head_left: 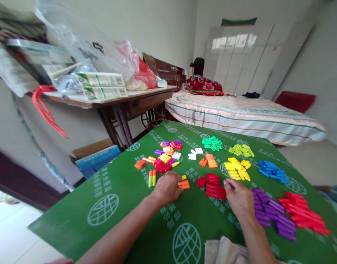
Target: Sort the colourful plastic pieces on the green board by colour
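Note:
My left hand (168, 187) rests low over the green board, fingers curled. Orange plastic caps (184, 184), like pen caps, and a yellow one (183, 177) show at its fingertips; what lies under the fingers is hidden. To its left are two lime-and-orange joined pieces (152, 178). My right hand (239, 196) is closed in a pinch, with thumb and forefinger together beside the dark red caps (214, 189). Anything inside that pinch is too small to make out. Purple caps (273, 212) lie right of that wrist.
On the green board (135, 220) lie piles of yellow (237, 168), blue (273, 171), red (303, 212), green (212, 143) and lime caps (241, 150). A mixed-colour heap (163, 163) sits left of white caps (195, 153). A cloth (225, 251) is at the near edge. Beyond stands a bed (240, 113).

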A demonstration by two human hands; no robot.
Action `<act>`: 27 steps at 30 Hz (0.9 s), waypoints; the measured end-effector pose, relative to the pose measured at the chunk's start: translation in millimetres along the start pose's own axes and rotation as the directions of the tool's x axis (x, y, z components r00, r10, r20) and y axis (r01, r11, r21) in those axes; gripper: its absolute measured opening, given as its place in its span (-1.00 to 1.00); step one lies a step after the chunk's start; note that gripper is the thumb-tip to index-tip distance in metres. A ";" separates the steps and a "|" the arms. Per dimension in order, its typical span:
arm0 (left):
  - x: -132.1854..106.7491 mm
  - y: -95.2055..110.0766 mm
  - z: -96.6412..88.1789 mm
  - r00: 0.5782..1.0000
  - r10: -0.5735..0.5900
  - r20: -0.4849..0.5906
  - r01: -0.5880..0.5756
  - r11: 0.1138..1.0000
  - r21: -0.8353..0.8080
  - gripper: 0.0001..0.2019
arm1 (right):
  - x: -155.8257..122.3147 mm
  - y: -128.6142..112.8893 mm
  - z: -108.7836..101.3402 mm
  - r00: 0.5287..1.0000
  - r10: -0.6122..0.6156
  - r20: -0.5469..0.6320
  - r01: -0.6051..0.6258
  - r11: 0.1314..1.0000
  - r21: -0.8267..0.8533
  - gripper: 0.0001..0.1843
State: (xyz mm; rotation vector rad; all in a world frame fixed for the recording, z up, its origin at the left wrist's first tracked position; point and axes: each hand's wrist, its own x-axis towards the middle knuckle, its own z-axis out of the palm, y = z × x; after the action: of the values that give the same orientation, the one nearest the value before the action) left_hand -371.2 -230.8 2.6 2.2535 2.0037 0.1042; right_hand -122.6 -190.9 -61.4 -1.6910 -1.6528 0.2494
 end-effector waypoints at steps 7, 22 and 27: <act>-1.5 12.6 3.0 0.999 -0.027 0.042 0.024 0.998 0.057 -0.79 | -0.2 3.3 3.0 1.000 -0.029 -0.008 0.029 0.999 -0.031 -0.60; -3.1 3.8 9.9 0.999 0.022 0.024 -0.020 0.996 -0.088 -0.84 | -0.8 1.9 7.5 0.999 -0.046 0.006 0.046 0.999 -0.012 -0.62; -4.9 0.9 10.6 0.999 0.038 0.019 -0.036 0.992 -0.125 -0.84 | -2.4 1.4 6.8 0.998 -0.068 -0.010 0.068 0.998 -0.015 -0.63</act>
State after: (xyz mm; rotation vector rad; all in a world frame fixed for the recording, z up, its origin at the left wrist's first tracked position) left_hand -369.5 -236.3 -7.6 2.2057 1.8893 0.2016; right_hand -126.0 -190.5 -67.9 -1.6404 -1.7045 0.1954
